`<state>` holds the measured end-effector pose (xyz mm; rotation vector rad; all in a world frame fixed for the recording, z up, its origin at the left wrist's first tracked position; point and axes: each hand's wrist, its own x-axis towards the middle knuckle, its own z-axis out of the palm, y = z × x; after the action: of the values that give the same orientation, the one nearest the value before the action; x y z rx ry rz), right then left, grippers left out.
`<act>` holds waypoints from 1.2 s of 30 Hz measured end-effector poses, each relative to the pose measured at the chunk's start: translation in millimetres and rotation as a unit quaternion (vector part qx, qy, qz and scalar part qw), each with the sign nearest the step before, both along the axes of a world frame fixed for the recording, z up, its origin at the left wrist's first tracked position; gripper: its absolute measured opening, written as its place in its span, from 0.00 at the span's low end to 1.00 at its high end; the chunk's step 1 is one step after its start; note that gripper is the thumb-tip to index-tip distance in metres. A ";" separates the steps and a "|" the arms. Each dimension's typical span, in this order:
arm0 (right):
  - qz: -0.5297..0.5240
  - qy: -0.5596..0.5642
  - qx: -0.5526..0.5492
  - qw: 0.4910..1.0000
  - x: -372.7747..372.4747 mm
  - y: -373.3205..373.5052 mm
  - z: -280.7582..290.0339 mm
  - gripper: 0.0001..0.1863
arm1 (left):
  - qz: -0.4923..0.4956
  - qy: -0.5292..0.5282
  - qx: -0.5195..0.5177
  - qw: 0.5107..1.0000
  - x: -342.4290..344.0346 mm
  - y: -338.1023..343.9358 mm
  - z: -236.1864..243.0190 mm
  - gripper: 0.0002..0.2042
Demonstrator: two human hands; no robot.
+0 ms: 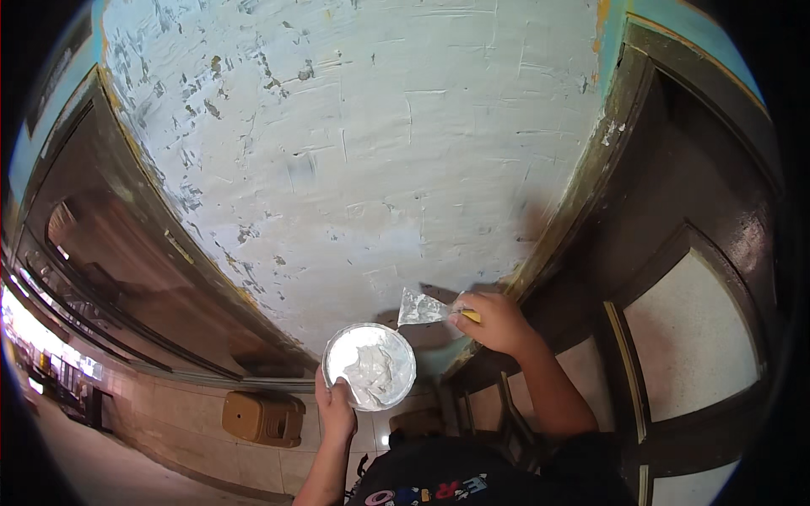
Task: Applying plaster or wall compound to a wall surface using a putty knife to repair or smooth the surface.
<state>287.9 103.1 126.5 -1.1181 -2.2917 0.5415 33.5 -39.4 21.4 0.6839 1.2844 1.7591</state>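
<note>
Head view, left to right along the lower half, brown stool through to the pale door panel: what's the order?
Brown stool → round container with whitish paste → scraper blade → right grip → pale door panel.

Wall presents a matt, whitish skim coat, rough with raised trowel ridges and pitted, flaking grey patches; paste in the tub looks thick, moist and lumpy, the tub's rim pale and smeared. Scraper has a flat, metal-looking blade, dulled by dried white residue, and a smooth yellow grip, apparently plastic. Stool appears smooth moulded brown plastic, floor smooth tile, right-hand door dark, wood-like and semi-gloss, and shirt soft matt black cloth with coloured print.
</note>
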 end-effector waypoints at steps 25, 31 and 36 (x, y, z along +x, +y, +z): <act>-0.025 0.039 -0.020 0.999 -9.6 -55.7 2.2 0.13 | 0.054 0.140 0.044 0.988 2.4 7.5 6.3 0.21; -0.032 0.094 0.025 0.995 -10.6 -60.7 2.4 0.11 | 0.042 0.165 0.053 0.984 2.1 2.1 4.6 0.22; -0.046 0.078 0.027 0.996 -12.8 -61.7 -2.6 0.12 | 0.050 0.165 0.060 0.983 10.1 -0.6 14.7 0.22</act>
<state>275.1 41.4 123.9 -1.1080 -2.0986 0.5101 43.6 -40.1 36.1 1.0296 1.4626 1.8706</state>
